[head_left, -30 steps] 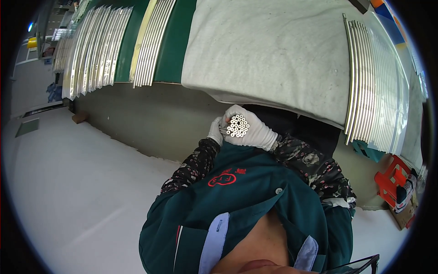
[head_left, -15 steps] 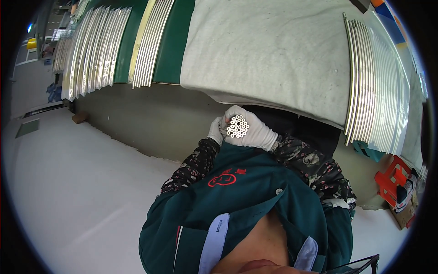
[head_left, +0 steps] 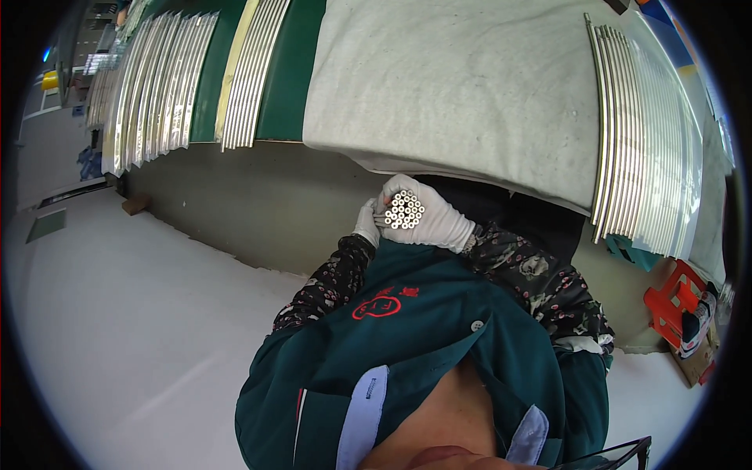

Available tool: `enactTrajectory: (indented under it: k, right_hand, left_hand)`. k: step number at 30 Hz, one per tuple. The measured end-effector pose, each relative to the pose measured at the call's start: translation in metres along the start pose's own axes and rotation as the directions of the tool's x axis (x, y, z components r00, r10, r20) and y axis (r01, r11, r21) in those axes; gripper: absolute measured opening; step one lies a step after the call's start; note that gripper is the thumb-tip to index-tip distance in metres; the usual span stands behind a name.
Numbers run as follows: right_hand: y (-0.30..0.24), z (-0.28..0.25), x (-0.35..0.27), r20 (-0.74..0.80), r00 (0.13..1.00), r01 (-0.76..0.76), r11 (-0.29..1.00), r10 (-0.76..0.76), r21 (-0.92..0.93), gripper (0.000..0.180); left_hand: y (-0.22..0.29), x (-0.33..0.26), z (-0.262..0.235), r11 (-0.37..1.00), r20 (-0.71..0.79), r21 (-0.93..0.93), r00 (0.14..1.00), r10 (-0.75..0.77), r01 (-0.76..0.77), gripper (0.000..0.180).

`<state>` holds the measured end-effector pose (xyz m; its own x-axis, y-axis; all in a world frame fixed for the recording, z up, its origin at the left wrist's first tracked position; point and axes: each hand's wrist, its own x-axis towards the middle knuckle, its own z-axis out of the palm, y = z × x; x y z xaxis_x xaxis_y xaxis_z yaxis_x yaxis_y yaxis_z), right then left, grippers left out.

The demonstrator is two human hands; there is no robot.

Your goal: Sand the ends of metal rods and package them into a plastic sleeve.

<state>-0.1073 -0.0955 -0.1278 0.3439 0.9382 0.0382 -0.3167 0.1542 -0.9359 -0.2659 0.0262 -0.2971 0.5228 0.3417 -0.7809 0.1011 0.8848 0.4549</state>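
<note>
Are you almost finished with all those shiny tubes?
Some looks done: long silver metal tubes lie in neat rows on the grey cloth-covered table, and more rows lie farther left. In hand: the white-gloved right hand wraps a bundle of thin silver tubes, seen end-on, while the white-gloved left hand touches it. That bundle is not yet laid down.

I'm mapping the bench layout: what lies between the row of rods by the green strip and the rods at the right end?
In the head view, a grey-white cloth covers the bench between the left rods and the right rods; nothing rests on it.
</note>
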Motion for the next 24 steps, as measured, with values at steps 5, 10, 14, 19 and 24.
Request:
enactTrajectory:
  k: [5, 10, 14, 19, 24]
  right_hand:
    - [-0.001, 0.001, 0.003, 0.023, 0.999, -0.026, 1.0, 0.026, 0.009, 0.041]
    - [0.005, -0.005, 0.006, -0.03, 0.997, -0.062, 0.989, 0.067, 0.136, 0.04]
    - [0.0, -0.01, 0.002, -0.035, 0.987, -0.137, 0.935, 0.156, 0.326, 0.038]
    - [-0.029, 0.014, 0.008, -0.004, 1.0, 0.028, 0.989, -0.027, 0.143, 0.042]
    - [-0.101, 0.03, 0.017, -0.019, 0.854, 0.519, 0.848, -0.52, 0.108, 0.053]
  left_hand:
    - [0.001, 0.012, -0.021, 1.0, -0.06, 0.016, 0.998, -0.024, 0.025, 0.025]
    - [0.003, 0.009, -0.003, 0.994, -0.261, 0.083, 0.964, -0.047, 0.071, 0.026]
    - [0.01, -0.035, 0.027, 0.913, 0.013, 0.349, 0.975, 0.22, -0.211, 0.036]
    - [0.042, -0.023, 0.007, 0.987, -0.166, 0.146, 0.982, 0.093, -0.069, 0.036]
    - [0.1, -0.101, 0.113, 0.982, 0.112, 0.121, 0.985, 0.131, -0.144, 0.029]
